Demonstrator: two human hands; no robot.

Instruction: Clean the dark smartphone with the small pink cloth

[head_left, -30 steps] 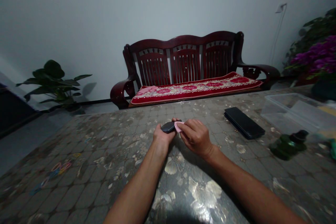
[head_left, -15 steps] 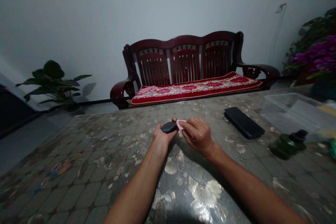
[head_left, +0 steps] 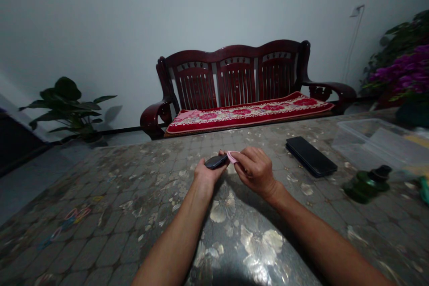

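Right hand [head_left: 256, 170] has drifted a touch to the right over the last second, so the pink cloth [head_left: 232, 157] that was sitting on the end of the gadget [head_left: 216, 161] now only just meets its tip. Left hand [head_left: 205, 174] hasn't really budged.

That gadget is small, dark and rounded; can't tell what it actually is in this light. The left hand has it clamped between thumb and fingers, held just above the table [head_left: 134, 196] with the right-hand end poking out of the grip. My guess is that's so the cloth can get at the end without the fingers in the way.

The right hand is a tight pinch, thumb against forefinger, closed on a folded corner of the cloth, with the other fingers curled in underneath.

Off to the right of the pinch there's a phone [head_left: 311, 156] lying flat. Further right and nearer is a green bottle [head_left: 365, 185] on its side, with a clear box [head_left: 378, 143] behind it.
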